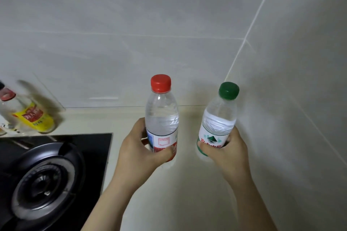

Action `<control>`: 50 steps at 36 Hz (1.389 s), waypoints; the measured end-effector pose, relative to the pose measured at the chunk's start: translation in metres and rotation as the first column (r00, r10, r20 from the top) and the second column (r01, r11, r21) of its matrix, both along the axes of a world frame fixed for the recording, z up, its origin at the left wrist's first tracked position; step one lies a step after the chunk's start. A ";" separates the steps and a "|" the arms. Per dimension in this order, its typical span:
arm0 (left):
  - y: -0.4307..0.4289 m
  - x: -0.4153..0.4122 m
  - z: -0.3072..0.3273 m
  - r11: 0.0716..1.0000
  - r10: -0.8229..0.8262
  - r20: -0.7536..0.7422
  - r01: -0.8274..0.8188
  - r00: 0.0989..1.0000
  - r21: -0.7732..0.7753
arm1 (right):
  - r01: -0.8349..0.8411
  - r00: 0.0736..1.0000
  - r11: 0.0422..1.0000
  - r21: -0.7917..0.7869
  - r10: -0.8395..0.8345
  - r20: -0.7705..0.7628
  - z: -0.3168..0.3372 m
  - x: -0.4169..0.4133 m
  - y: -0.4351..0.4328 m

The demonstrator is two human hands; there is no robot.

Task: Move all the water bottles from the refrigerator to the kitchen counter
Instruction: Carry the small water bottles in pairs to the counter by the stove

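Two clear plastic water bottles stand upright over the cream kitchen counter, near the tiled corner. The red-capped bottle has a red and white label, and my left hand is wrapped around its lower half. The green-capped bottle carries a white and green label; my right hand grips it low down. Both bottle bases are hidden behind my fingers, so I cannot tell whether they touch the counter. The refrigerator is out of view.
A black gas hob with a round burner fills the lower left, its edge close to my left forearm. A glass bottle with a yellow label stands behind it by the wall. Tiled walls close in the back and right.
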State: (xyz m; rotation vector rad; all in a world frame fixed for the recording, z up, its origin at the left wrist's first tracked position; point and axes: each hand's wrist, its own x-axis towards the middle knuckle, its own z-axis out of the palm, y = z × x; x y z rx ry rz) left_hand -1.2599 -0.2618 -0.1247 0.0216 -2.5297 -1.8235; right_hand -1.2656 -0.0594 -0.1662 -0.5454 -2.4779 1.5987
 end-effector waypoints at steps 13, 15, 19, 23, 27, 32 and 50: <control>0.007 -0.053 -0.067 0.999 0.035 0.144 -0.028 0.989 -0.046 | 0.003 1.000 0.996 0.090 -0.003 0.002 -0.078 -0.067 0.018; 0.007 -0.060 -0.076 0.999 0.033 0.153 -0.027 0.988 -0.045 | 0.009 1.000 0.994 0.111 -0.009 0.006 -0.090 -0.076 0.022; 0.007 -0.069 -0.090 0.999 0.028 0.175 -0.020 0.984 -0.049 | 0.037 0.999 0.989 0.147 -0.038 0.003 -0.113 -0.095 0.029; 0.007 -0.076 -0.101 0.998 0.039 0.205 -0.027 0.978 -0.061 | 0.083 0.997 0.984 0.158 -0.081 -0.020 -0.126 -0.110 0.034; 0.009 -0.081 -0.108 0.997 0.029 0.216 -0.014 0.976 -0.072 | 0.131 0.991 0.980 0.152 -0.127 -0.039 -0.132 -0.125 0.033; 0.011 -0.087 -0.116 0.998 0.014 0.239 0.002 0.971 -0.067 | 0.178 0.983 0.975 0.129 -0.170 -0.069 -0.137 -0.142 0.033; 0.005 -0.097 -0.124 0.998 0.001 0.225 0.012 0.974 -0.060 | 0.272 0.954 0.955 0.116 -0.251 -0.165 -0.152 -0.175 0.021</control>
